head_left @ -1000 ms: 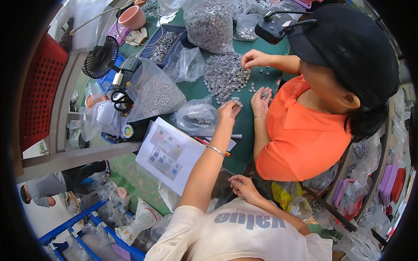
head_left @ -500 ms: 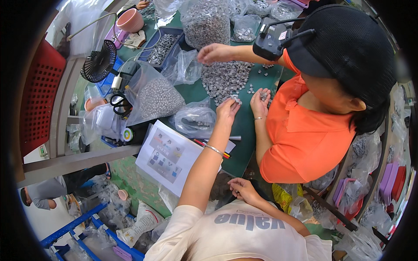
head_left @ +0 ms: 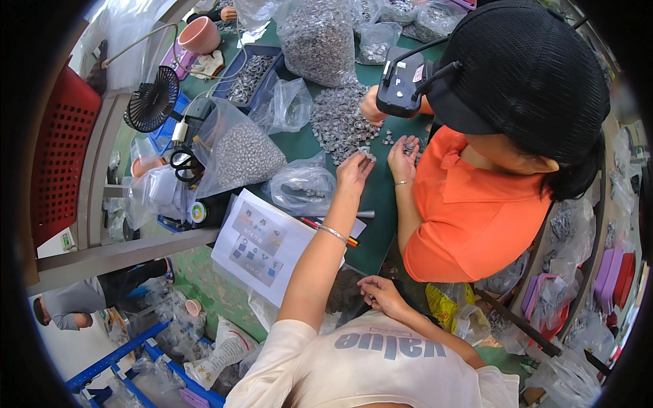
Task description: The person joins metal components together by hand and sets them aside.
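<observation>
My left hand reaches over the green table and pinches a few small grey metal parts at its fingertips. It is at the near edge of a loose pile of the same parts. Low in front of my body, my right hand is curled closed; a small dark thing seems to show between its fingers, too small to name. Across from me, a co-worker's cupped hand holds several such parts, close to the right of my left hand. The co-worker's other hand is by the pile, partly hidden behind a head-worn device.
Left of my forearm lie a printed sheet, pens and a clear bag. Beyond them stand a bag of round silver parts, scissors, a small fan, a blue tray and a large full bag.
The co-worker's far hand has drawn back rightward from the pile's left side toward its right edge, and their head has leaned further in. My own hands have hardly moved.
</observation>
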### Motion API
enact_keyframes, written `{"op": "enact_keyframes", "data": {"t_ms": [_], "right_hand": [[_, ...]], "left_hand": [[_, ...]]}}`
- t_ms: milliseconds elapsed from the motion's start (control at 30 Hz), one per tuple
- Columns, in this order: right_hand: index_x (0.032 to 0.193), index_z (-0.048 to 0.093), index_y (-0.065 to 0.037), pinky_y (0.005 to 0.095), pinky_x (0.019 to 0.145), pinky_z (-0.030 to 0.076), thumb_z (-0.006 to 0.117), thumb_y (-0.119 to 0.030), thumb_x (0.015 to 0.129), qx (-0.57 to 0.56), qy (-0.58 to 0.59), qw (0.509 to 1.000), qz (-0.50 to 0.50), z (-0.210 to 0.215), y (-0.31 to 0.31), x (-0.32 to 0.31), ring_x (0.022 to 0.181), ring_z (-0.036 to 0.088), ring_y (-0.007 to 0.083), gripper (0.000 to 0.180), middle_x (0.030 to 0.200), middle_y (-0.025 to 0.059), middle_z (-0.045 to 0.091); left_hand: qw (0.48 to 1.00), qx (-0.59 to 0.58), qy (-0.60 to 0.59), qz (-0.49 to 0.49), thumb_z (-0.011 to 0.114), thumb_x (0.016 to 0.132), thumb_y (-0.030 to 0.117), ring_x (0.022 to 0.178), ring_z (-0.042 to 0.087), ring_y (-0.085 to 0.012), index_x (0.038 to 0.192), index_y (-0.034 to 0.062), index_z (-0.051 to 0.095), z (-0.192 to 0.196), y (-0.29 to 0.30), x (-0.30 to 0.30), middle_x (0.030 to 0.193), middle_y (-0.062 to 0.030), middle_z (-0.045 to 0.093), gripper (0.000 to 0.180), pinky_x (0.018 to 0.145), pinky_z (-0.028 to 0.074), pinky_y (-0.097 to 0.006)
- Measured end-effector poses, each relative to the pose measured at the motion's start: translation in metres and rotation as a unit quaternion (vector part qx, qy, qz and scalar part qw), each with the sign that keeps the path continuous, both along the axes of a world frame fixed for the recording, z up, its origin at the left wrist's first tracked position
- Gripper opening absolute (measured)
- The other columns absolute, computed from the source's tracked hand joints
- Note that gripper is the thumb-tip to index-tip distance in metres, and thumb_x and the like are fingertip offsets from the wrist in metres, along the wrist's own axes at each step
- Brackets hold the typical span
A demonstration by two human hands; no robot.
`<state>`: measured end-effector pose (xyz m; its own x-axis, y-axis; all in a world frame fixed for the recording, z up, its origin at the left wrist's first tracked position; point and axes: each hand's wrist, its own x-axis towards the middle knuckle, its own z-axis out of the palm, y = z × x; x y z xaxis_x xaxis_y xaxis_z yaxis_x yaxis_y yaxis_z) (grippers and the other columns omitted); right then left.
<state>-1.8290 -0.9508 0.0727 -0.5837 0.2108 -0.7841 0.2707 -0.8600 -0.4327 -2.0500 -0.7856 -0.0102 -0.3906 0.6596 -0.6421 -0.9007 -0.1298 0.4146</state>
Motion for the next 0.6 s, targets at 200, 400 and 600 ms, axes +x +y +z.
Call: {"op": "enact_keyframes", "data": {"t_ms": [200,400,600], "right_hand": [[0.098,0.050,0.004,0.0179,0.035,0.023,0.048,-0.006,0.084,0.004,-0.001,1.000,0.002,0.0029,-0.0004,-0.0013,0.050,0.043,0.0082,0.017,0.074,0.0057,0.049],[0.098,0.050,0.004,0.0177,0.035,0.024,0.048,-0.007,0.085,0.008,-0.001,1.000,0.002,0.0021,-0.0009,-0.0009,0.051,0.044,0.0080,0.017,0.074,0.0054,0.049],[0.098,0.050,0.003,0.0178,0.035,0.024,0.048,-0.006,0.085,0.016,-0.002,1.000,0.003,-0.0010,-0.0031,-0.0008,0.051,0.044,0.0079,0.016,0.074,0.0052,0.049]], "left_hand": [[1.000,-0.004,0.003,-0.007,0.055,0.075,0.000,0.084,0.056,-0.0252,0.088,-0.0006,0.054,0.0008,0.0011,0.0001,0.085,-0.0121,0.058,0.013,0.081,0.046,-0.039],[1.000,-0.016,0.010,-0.009,0.055,0.076,0.000,0.083,0.057,-0.0245,0.087,-0.0004,0.055,0.0007,0.0007,0.0012,0.085,-0.0113,0.059,0.011,0.079,0.046,-0.039],[1.000,-0.021,0.008,-0.003,0.054,0.076,-0.001,0.082,0.057,-0.0245,0.087,-0.0007,0.055,-0.0015,0.0003,0.0022,0.084,-0.0111,0.059,0.011,0.079,0.047,-0.039]]}}
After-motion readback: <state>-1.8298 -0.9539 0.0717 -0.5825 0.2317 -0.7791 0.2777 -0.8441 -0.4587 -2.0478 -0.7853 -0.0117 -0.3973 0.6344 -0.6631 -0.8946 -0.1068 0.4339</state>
